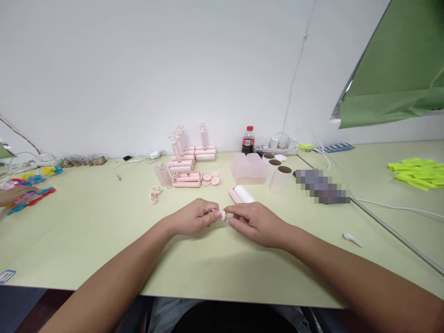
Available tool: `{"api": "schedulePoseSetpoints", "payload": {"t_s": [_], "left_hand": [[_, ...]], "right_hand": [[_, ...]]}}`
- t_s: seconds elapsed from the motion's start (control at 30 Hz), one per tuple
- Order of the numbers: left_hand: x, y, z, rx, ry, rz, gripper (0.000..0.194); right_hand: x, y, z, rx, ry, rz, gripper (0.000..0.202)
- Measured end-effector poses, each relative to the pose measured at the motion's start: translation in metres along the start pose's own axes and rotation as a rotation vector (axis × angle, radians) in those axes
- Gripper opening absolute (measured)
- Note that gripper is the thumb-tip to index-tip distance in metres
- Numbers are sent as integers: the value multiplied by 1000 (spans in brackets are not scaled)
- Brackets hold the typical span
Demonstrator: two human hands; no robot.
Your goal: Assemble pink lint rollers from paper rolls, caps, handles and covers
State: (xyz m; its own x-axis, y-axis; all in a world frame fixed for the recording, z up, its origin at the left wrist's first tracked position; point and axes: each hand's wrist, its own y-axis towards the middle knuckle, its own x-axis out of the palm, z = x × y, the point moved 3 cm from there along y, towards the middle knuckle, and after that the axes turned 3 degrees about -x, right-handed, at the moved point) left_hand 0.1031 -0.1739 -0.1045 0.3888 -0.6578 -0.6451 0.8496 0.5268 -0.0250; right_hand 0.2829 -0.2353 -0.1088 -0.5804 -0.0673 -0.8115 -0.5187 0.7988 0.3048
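In front of me, my left hand (197,217) is closed around a pink end cap (223,215), whose loop is mostly hidden by the fingers. My right hand (255,223) pinches a short clear tube (230,216) that meets this cap; most of the tube is covered. Just beyond the right hand lie a white roll (244,194) and a pink roll (235,196). Farther left are loose clear tubes (163,175), small pink loop caps (154,196), pink discs (211,179) and a pink roller frame (186,179).
Several pink lint rollers (182,164) with upright clear handles stand near the wall. Right of them are a cola bottle (248,141), a translucent box (248,170) and translucent rolls (281,180). An earbud (353,239) and cables lie rightward. Another person's hand (15,195) is far left.
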Motion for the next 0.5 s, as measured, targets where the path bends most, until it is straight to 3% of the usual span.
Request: {"api": "schedulePoseSetpoints", "payload": {"t_s": [0.5], "left_hand": [[2,0,-1,-3,-50,-8,45]], "right_hand": [[2,0,2,-30,-12,40,31]]}}
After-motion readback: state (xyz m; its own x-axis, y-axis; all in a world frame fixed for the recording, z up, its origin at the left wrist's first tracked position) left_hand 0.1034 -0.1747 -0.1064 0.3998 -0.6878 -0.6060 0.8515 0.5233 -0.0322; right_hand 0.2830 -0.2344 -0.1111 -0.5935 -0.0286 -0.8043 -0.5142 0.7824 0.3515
